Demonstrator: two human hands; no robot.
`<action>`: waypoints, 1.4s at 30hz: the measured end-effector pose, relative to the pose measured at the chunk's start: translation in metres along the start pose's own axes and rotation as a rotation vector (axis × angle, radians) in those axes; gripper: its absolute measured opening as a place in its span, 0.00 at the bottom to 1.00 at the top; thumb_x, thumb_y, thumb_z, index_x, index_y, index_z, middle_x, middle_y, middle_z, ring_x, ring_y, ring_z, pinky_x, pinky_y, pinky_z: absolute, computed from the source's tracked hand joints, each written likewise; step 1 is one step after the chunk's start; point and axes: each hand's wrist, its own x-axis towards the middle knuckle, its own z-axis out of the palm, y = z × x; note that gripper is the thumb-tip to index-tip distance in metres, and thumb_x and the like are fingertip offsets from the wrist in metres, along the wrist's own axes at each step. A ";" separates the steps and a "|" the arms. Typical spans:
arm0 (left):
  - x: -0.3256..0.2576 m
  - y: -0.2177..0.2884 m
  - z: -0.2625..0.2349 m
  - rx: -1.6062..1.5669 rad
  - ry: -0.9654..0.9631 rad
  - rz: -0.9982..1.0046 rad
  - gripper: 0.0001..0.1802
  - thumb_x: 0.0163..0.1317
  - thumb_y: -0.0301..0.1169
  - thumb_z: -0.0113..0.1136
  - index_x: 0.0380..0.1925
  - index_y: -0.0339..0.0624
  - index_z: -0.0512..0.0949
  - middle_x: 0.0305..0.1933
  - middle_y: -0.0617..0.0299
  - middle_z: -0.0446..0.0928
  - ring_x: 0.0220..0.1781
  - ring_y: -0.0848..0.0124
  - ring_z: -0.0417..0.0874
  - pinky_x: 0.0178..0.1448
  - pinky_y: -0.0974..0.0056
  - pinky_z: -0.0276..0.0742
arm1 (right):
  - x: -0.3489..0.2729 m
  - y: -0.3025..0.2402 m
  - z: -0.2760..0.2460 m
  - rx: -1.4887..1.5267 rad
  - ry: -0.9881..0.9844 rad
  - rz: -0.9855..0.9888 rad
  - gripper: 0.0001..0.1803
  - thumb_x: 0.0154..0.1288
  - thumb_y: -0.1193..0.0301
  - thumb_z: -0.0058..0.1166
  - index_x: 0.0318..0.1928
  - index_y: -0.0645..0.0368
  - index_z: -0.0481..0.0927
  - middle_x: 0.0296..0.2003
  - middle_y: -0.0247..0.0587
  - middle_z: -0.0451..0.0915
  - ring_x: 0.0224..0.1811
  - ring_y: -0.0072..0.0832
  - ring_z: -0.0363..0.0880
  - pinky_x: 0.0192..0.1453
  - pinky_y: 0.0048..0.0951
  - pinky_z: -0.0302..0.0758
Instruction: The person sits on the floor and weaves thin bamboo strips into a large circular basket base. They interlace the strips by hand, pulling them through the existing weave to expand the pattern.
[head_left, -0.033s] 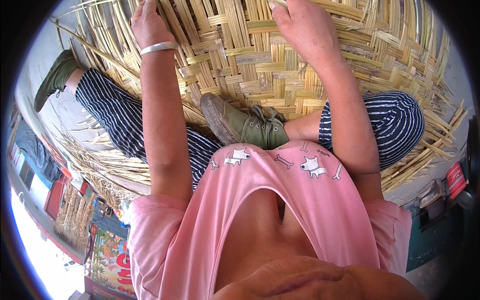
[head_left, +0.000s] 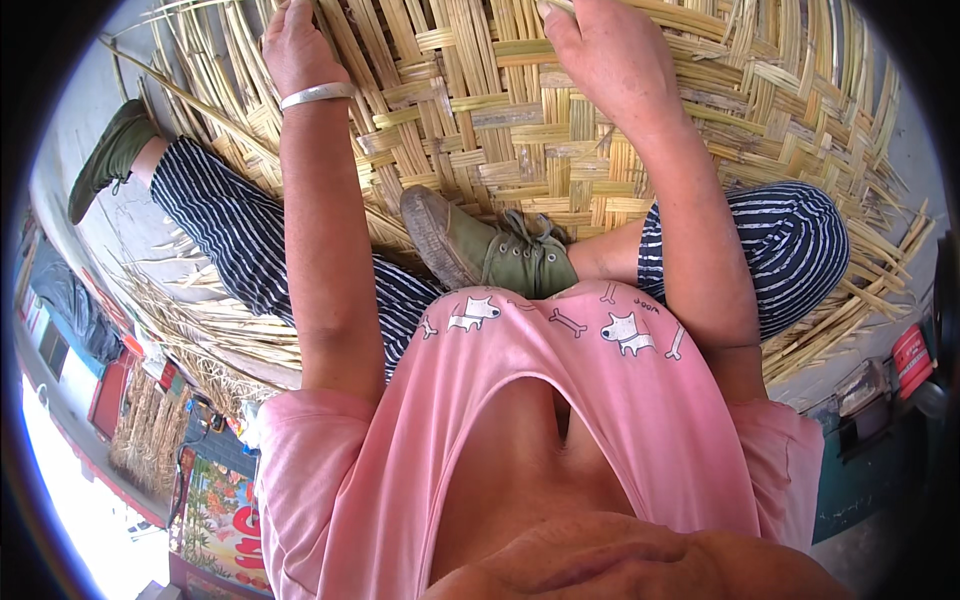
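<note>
at the top edge, both hands, left hand (head_left: 292, 45) and right hand (head_left: 600, 50), press the woven mat (head_left: 520, 130), fingers cropped, grip perhaps unreadable.

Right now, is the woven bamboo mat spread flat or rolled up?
Spread flat: the woven bamboo mat lies open under the legs, both hands resting on its strips, loose ends fanning at the edges.

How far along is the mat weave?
Done: a broad checkered patch of the woven bamboo mat sits tight under the green shoe. In hand: the left hand and right hand both press on strips at the top of the view; fingertips are cut off, so grip is unclear. Left: loose strip ends stick out unwoven along the right edge and at the left.
</note>
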 end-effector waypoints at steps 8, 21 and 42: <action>-0.005 0.006 0.006 0.016 0.016 -0.007 0.14 0.75 0.35 0.54 0.48 0.37 0.82 0.45 0.58 0.84 0.44 0.67 0.84 0.47 0.62 0.82 | 0.003 0.007 0.005 -0.077 0.068 -0.086 0.07 0.77 0.70 0.50 0.44 0.61 0.75 0.23 0.34 0.72 0.20 0.22 0.69 0.23 0.26 0.73; 0.013 -0.013 -0.010 -0.097 -0.049 -0.015 0.14 0.74 0.35 0.55 0.47 0.37 0.83 0.43 0.59 0.84 0.42 0.69 0.84 0.45 0.64 0.81 | 0.004 0.005 0.007 -0.070 0.050 -0.060 0.06 0.76 0.72 0.50 0.42 0.61 0.74 0.23 0.36 0.72 0.21 0.24 0.70 0.25 0.27 0.75; -0.001 0.001 0.006 0.155 0.079 0.087 0.15 0.74 0.36 0.55 0.51 0.37 0.82 0.46 0.60 0.82 0.45 0.70 0.82 0.48 0.65 0.80 | -0.002 0.002 0.001 -0.059 0.066 -0.065 0.07 0.77 0.71 0.49 0.45 0.62 0.74 0.26 0.40 0.75 0.25 0.30 0.77 0.33 0.37 0.79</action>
